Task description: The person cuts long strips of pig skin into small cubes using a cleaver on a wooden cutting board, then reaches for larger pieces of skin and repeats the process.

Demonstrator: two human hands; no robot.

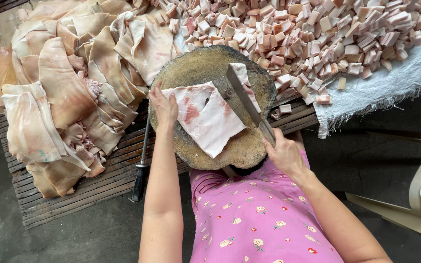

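Your left hand [163, 108] fingers flat, pinning the pork slab [205, 117] | right hand [282, 155] clenched around cleaver [249, 103] handle | slab probably soft, greasy (slippery), floppy: hold near its edge.

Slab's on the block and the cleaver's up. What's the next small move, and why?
Probably bring the cleaver down along the right edge of the slab for a first strip. The left hand pins its left edge, the right hand grips the handle, and the blade lies just beside the uncut slab on the round block.

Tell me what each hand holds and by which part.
Right hand holds the cleaver by its handle. Left hand holds nothing, pressing flat on the pork slab.
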